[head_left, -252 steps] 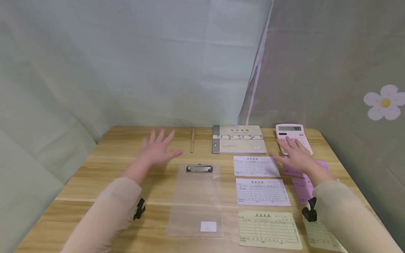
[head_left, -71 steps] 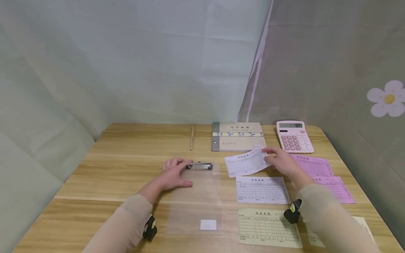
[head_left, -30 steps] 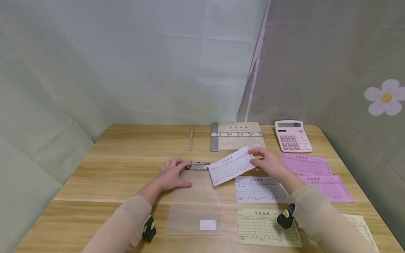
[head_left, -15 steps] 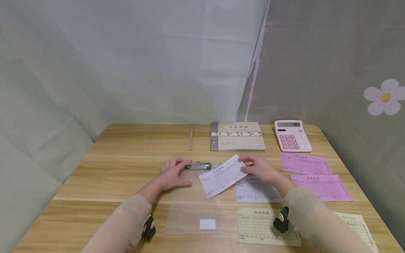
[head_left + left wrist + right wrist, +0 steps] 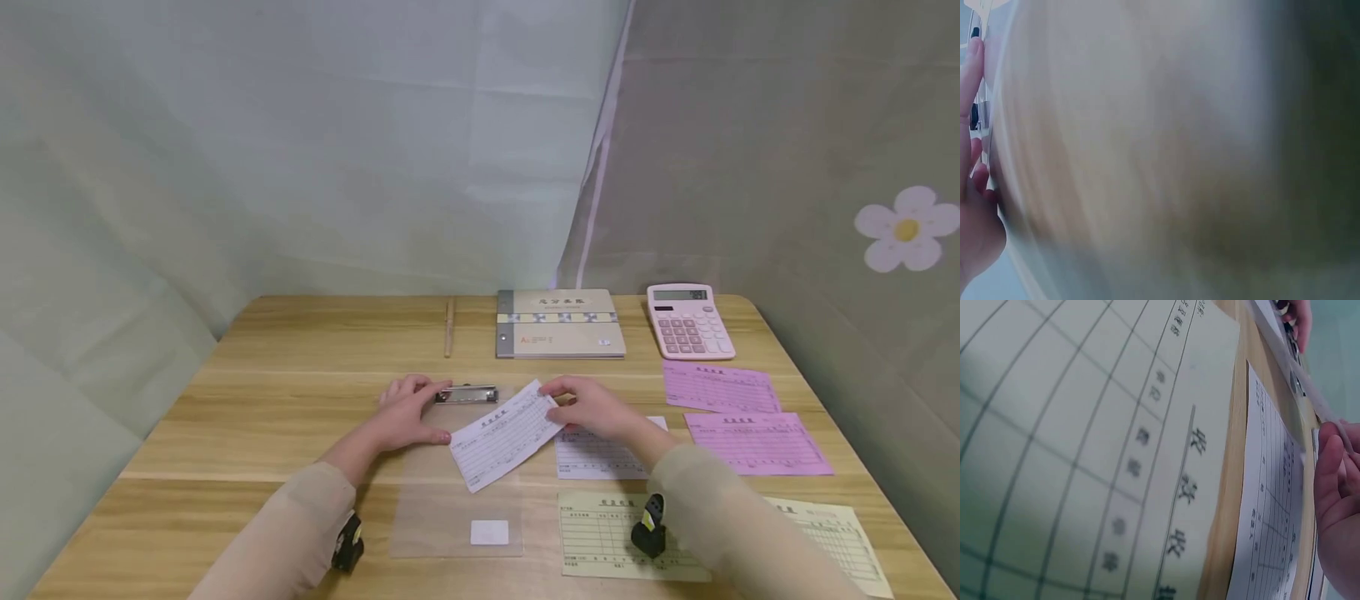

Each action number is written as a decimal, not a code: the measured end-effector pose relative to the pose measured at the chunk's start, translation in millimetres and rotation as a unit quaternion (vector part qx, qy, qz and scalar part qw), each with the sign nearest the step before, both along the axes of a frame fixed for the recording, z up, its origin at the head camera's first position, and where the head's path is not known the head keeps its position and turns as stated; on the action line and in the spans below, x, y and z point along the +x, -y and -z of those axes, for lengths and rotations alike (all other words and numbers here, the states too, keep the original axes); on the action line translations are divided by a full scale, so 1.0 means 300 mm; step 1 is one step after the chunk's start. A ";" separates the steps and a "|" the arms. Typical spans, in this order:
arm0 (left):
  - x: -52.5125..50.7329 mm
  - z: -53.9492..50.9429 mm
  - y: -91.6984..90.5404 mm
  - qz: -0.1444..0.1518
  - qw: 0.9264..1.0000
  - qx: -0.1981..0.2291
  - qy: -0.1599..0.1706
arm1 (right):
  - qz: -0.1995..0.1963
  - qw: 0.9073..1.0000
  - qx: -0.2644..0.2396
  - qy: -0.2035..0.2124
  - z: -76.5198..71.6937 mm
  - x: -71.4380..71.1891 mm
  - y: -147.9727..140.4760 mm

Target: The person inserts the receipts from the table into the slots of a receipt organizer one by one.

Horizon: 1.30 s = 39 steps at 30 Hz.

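My right hand (image 5: 596, 410) pinches a white printed receipt form (image 5: 504, 437) by its right end, thumb against fingers. The form is tilted and raised above the clear clipboard (image 5: 427, 521). In the right wrist view, the right hand (image 5: 1342, 506) holds the paper's edge, seen thin from the side. My left hand (image 5: 405, 417) rests at the clipboard's upper left, its index fingertip at the left end of the metal clip (image 5: 468, 394) and its thumb over the board. The left wrist view is mostly blurred; the left hand (image 5: 977, 206) shows at its edge.
A second white form (image 5: 600, 458) lies partly under the right arm. Two pink forms (image 5: 757, 443) and two yellow-green forms (image 5: 592, 537) lie on the right. Behind stand a pen (image 5: 449, 329), a ledger book (image 5: 561, 333) and a pink calculator (image 5: 690, 323) on the wooden table (image 5: 247, 392).
The right hand picked up the upper white form and carried it left and nearer, over the clipboard. The left hand came down onto the clipboard earlier and has stayed there.
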<state>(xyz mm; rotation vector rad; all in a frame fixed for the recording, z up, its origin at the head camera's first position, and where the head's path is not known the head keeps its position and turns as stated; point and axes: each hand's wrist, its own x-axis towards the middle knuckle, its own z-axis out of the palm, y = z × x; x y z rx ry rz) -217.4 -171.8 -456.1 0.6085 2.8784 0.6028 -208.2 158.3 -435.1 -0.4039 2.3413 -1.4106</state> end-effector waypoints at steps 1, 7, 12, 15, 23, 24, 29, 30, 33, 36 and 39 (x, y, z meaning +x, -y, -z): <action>0.001 -0.004 0.000 0.001 1.000 -0.003 0.001 | -0.006 1.000 -0.002 -0.002 0.000 0.000 0.004; 0.000 -0.025 -0.005 0.006 1.000 0.001 0.008 | -0.019 1.000 0.003 0.002 0.009 -0.001 0.023; -0.009 -0.033 -0.005 0.006 1.000 0.009 0.006 | -0.024 1.000 0.015 0.001 0.021 -0.002 0.037; -0.017 -0.036 -0.007 0.007 1.000 0.013 0.002 | -0.027 0.999 0.027 0.005 0.024 0.003 0.050; -0.034 -0.063 -0.063 -0.022 0.999 0.003 -0.024 | -0.046 0.999 0.017 0.009 0.029 0.024 0.078; -0.039 -0.065 -0.077 -0.021 0.999 0.006 -0.024 | -0.042 0.999 0.015 0.009 0.029 0.027 0.076; -0.073 -0.060 -0.152 0.016 1.000 0.010 -0.008 | -0.027 0.999 0.017 0.007 0.033 0.039 0.056; -0.079 -0.058 -0.162 0.022 1.000 0.009 -0.004 | -0.026 0.999 0.024 0.003 0.034 0.039 0.054; -0.087 -0.054 -0.174 0.022 1.000 -0.005 0.000 | -0.032 0.999 0.034 -0.010 0.034 0.036 0.066; -0.086 -0.050 -0.166 0.012 1.000 -0.024 0.002 | -0.045 0.998 0.040 -0.018 0.032 0.028 0.092; -0.085 -0.045 -0.152 0.010 0.999 -0.030 0.005 | -0.049 0.998 0.044 -0.018 0.029 0.024 0.115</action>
